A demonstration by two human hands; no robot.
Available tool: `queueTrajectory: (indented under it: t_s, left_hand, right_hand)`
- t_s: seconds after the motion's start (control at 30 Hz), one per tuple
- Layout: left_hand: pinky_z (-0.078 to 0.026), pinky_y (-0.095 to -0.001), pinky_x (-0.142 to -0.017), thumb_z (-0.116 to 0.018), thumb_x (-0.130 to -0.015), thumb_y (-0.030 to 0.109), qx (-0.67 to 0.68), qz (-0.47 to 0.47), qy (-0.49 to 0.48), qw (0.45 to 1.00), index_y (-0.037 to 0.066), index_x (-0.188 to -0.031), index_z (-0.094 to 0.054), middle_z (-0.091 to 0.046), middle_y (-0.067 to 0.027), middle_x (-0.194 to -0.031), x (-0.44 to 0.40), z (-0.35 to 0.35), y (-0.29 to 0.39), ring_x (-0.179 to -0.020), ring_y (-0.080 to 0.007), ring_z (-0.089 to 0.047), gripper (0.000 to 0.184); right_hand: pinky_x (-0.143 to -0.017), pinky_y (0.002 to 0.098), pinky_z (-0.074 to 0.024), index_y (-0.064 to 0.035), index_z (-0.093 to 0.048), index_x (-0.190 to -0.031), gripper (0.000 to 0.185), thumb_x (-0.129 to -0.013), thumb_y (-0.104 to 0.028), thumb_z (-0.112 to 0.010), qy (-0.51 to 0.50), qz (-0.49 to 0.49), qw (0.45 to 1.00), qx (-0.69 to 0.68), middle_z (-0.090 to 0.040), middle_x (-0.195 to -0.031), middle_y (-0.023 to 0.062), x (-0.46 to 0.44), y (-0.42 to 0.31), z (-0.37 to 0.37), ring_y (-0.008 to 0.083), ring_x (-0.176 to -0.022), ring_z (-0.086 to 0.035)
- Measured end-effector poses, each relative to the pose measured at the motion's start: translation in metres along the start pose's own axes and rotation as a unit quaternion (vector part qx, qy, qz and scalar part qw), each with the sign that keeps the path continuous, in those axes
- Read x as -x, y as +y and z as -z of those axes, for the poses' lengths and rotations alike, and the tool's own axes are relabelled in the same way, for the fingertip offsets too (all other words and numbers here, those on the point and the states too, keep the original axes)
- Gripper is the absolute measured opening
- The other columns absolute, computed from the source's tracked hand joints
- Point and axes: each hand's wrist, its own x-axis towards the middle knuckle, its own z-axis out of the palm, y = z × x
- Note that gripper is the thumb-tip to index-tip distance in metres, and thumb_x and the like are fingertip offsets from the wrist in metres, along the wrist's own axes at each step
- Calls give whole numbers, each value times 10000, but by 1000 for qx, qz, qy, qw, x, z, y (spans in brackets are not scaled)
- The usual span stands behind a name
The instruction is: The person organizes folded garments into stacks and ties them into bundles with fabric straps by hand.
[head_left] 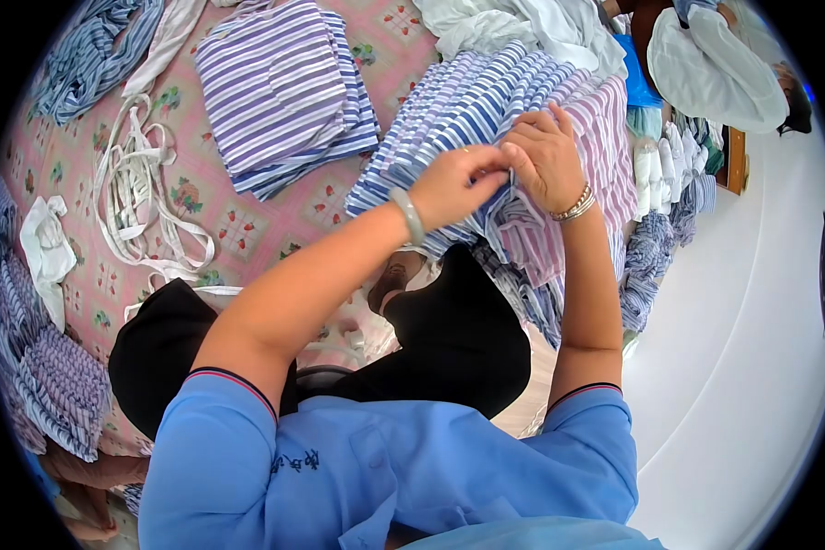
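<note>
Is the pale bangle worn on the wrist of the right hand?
No, the pale bangle circles the wrist of the left hand, while silvery bracelets circle that of the right hand.

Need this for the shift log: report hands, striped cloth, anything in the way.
Left hand and right hand close together; exact grip unclear. Striped cloth in folded layers beneath them. White cloth at its far edge; nothing seen blocking hands.

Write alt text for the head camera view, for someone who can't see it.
A person's left hand and right hand come together over a pile of striped fabric. Farther left, a folded purple-striped stack and tangled white straps lie on a pink floral cloth.
</note>
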Motion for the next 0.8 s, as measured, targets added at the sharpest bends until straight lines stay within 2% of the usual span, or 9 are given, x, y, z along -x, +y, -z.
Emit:
queueTrajectory:
  t_s: [0.07, 0.1, 0.17, 0.2, 0.43, 0.5, 0.57, 0.73, 0.8]
  left_hand:
    - [-419, -390, -800, -628, -770, 190, 36, 7, 126, 991, 54, -924, -564, -597, -107, -872, -2, 12, -9, -859, -287, -557, 215]
    - [-419, -390, -800, -628, -770, 190, 36, 8, 127, 991, 54, -924, -564, -597, -107, -872, -2, 17, -15, -859, -287, -557, 215]
    - [-417, -387, -807, -660, -752, 280, -289, 74, 222, 928, 74, -942, -563, -607, -95, -888, 2, 24, -37, -886, -279, -553, 297]
    - [-412, -387, -805, -673, -725, 309, -267, 107, 155, 945, 77, -952, -559, -604, -107, -897, 5, 25, -46, -887, -291, -546, 344]
    - [-441, -383, -742, -651, -731, 213, -132, 161, 124, 970, 40, -891, -570, -605, -133, -860, -7, 15, -37, -833, -308, -553, 250]
    - [-447, -378, -714, -645, -735, 203, -111, 140, 131, 975, 30, -875, -580, -603, -149, -843, -5, 9, -27, -825, -318, -557, 232]
    - [-448, -336, -644, -656, -745, 223, -100, 138, 105, 980, 2, -890, -584, -600, -147, -818, -5, 2, -22, -711, -239, -568, 274]
    - [-427, -345, -590, -655, -741, 157, -123, 51, 103, 986, -5, -808, -555, -545, -126, -738, -4, -5, -5, -641, -256, -530, 202]
    - [-426, -345, -589, -652, -742, 154, -128, 58, 92, 986, -3, -796, -549, -543, -125, -735, -3, -6, -4, -641, -255, -530, 196]
  right_hand:
    - [-944, 430, -280, -103, -615, -735, 322, -882, -319, -427, 23, -3, 999, -37, -601, -782, 29, 2, 4, -1, 216, -908, -522]
    - [-932, 426, -289, -92, -599, -707, 339, -885, -315, -416, 35, -2, 998, -57, -589, -752, 33, 2, 6, -1, 218, -873, -519]
    - [-889, 413, -312, -86, -576, -678, 350, -886, -309, -404, 48, 11, 997, -53, -575, -733, 38, 4, 7, -3, 227, -827, -505]
    - [-876, 407, -317, -83, -570, -668, 357, -886, -308, -400, 56, 7, 997, -56, -569, -723, 39, 6, 6, -5, 230, -818, -501]
    - [-811, 378, -332, -73, -544, -623, 388, -889, -312, -394, 82, 5, 994, -68, -547, -679, 42, 11, 5, -4, 233, -768, -490]
    - [-800, 374, -332, -72, -539, -617, 393, -890, -315, -394, 84, 3, 994, -74, -544, -674, 43, 11, 5, -5, 232, -757, -487]
    - [-782, 372, -331, -69, -532, -610, 396, -891, -313, -396, 86, 5, 994, -69, -538, -662, 45, 12, 3, -4, 231, -739, -482]
    - [-769, 369, -333, -71, -530, -610, 382, -885, -306, -407, 95, 5, 993, -71, -543, -663, 40, 16, 0, -6, 228, -739, -486]
    - [-767, 368, -334, -72, -529, -611, 377, -883, -305, -411, 106, 2, 992, -74, -546, -666, 37, 19, -2, -6, 227, -741, -488]
